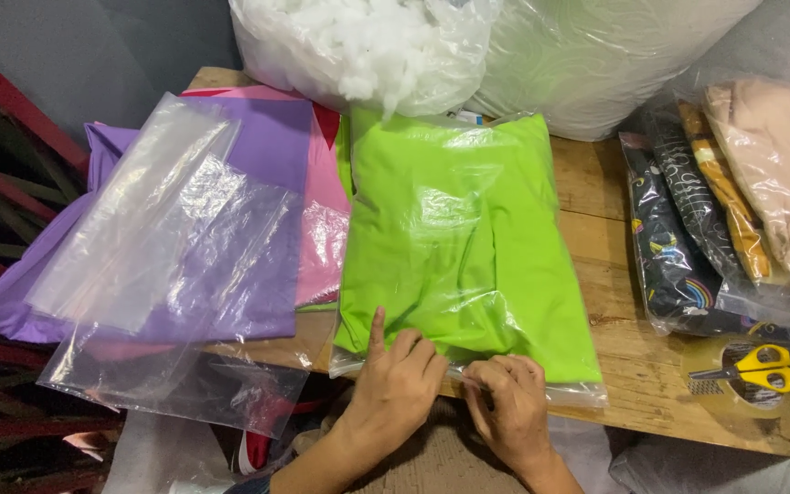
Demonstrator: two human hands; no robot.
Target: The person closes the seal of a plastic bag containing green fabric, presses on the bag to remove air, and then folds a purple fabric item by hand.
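Our left hand [393, 380] and right hand [507, 402] pinched the near edge of the bagged green cushion [464, 242] on the table [624, 366]. We judged it light, soft and slippery, best gripped there.

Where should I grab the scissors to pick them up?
By the yellow handles. The scissors lie flat on a tape roll at the table's right end, handles pointing right, blades left. Coming from the right with the right hand probably works best, away from the blades.
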